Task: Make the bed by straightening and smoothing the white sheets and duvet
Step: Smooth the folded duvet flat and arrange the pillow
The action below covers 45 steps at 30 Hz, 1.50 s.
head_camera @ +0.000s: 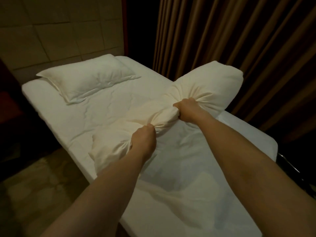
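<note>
Both fists, left hand (144, 139) and right hand (185, 109), clenched on bunched duvet (213, 79) below the pillow (85, 79); next: spread flat.

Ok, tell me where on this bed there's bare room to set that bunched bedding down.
Free: the flat sheet between the pillow and the left hand. Crowded: the middle and curtain side, where both hands, right hand included, grip the bunched bedding.

Dim, warm light leaves the room's edges in deep shadow, with soft blur and wide-angle bending.
</note>
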### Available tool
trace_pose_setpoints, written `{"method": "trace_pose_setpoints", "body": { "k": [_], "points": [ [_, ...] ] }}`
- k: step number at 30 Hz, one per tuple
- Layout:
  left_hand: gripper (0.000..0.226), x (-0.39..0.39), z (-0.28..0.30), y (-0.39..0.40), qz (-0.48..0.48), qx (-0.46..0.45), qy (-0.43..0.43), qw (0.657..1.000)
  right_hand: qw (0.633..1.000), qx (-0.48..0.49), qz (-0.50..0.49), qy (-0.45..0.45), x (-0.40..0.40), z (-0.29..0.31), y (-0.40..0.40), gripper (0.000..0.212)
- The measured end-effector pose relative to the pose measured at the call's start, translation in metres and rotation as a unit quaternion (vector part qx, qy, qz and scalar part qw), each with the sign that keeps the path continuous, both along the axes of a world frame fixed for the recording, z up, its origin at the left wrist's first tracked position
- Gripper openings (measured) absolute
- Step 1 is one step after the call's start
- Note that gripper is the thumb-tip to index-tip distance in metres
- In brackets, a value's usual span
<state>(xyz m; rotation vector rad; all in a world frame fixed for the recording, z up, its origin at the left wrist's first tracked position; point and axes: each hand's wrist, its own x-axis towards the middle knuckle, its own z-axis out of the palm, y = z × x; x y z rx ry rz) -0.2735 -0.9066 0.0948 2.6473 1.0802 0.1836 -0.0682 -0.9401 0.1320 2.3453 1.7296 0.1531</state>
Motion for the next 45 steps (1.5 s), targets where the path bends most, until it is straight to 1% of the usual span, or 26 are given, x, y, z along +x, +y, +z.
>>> {"method": "trace_pose_setpoints", "body": {
  "k": [2, 5, 8, 10, 11, 14, 17, 20, 23, 25, 27, 30, 32, 34, 37, 38, 40, 42, 43, 45],
  "points": [
    [0.022, 0.007, -0.005, -0.029, 0.003, 0.014, 0.006, 1.000, 1.000, 0.026, 0.012, 0.006, 0.007, -0.005, -0.031, 0.018],
    [0.026, 0.020, -0.015, -0.071, 0.009, 0.010, 0.037, 0.999, 0.999, 0.008, 0.011, 0.034, 0.018, -0.018, -0.074, 0.024],
    [0.034, 0.049, -0.028, -0.087, 0.001, 0.022, 0.056, 0.998, 1.000, 0.000, -0.010, 0.011, 0.046, -0.036, -0.092, 0.027],
    [0.035, 0.067, -0.036, -0.087, -0.002, 0.045, 0.054, 0.998, 1.000, 0.016, -0.010, 0.016, 0.065, -0.047, -0.092, 0.026],
    [0.034, 0.073, -0.041, -0.088, 0.005, 0.052, 0.052, 0.997, 0.999, 0.026, -0.003, 0.023, 0.071, -0.050, -0.091, 0.026],
    [0.031, 0.078, -0.048, -0.103, 0.033, 0.042, 0.088, 0.995, 0.999, 0.026, 0.025, 0.037, 0.079, -0.068, -0.099, 0.025],
    [0.030, 0.093, -0.056, -0.119, 0.057, 0.064, 0.109, 0.990, 0.996, 0.049, 0.052, 0.057, 0.096, -0.084, -0.108, 0.026],
    [0.022, 0.120, -0.060, -0.138, 0.091, 0.090, 0.125, 0.984, 0.990, 0.079, 0.075, 0.089, 0.126, -0.099, -0.121, 0.027],
    [0.019, 0.150, -0.069, -0.168, 0.124, 0.103, 0.155, 0.975, 0.978, 0.098, 0.097, 0.154, 0.155, -0.114, -0.138, 0.029],
    [0.020, 0.172, -0.073, -0.186, 0.140, 0.096, 0.179, 0.969, 0.975, 0.090, 0.109, 0.169, 0.174, -0.123, -0.153, 0.027],
    [0.019, 0.184, -0.077, -0.198, 0.158, 0.096, 0.186, 0.965, 0.971, 0.098, 0.137, 0.170, 0.186, -0.130, -0.168, 0.025],
    [0.021, 0.182, -0.079, -0.217, 0.175, 0.081, 0.186, 0.964, 0.967, 0.105, 0.189, 0.136, 0.189, -0.139, -0.194, 0.036],
    [0.022, 0.178, -0.083, -0.225, 0.179, 0.090, 0.187, 0.962, 0.960, 0.131, 0.223, 0.105, 0.185, -0.142, -0.204, 0.048],
    [0.024, 0.174, -0.087, -0.229, 0.186, 0.101, 0.183, 0.960, 0.953, 0.156, 0.243, 0.089, 0.182, -0.143, -0.209, 0.054],
    [0.025, 0.170, -0.091, -0.233, 0.194, 0.112, 0.213, 0.951, 0.946, 0.175, 0.264, 0.075, 0.190, -0.148, -0.217, 0.063],
    [0.024, 0.170, -0.089, -0.234, 0.197, 0.103, 0.217, 0.951, 0.944, 0.169, 0.276, 0.062, 0.197, -0.149, -0.221, 0.068],
    [0.023, 0.175, -0.090, -0.237, 0.206, 0.116, 0.215, 0.948, 0.944, 0.147, 0.293, 0.019, 0.218, -0.147, -0.230, 0.081],
    [0.021, 0.177, -0.087, -0.244, 0.229, 0.096, 0.216, 0.944, 0.955, 0.108, 0.274, -0.023, 0.239, -0.142, -0.241, 0.094],
    [0.020, 0.179, -0.084, -0.249, 0.238, 0.086, 0.204, 0.946, 0.962, 0.086, 0.258, -0.035, 0.251, -0.137, -0.246, 0.096],
    [0.010, 0.188, -0.075, -0.255, 0.228, 0.106, 0.173, 0.952, 0.973, 0.040, 0.219, -0.057, 0.276, -0.130, -0.250, 0.095]
  ]
}}
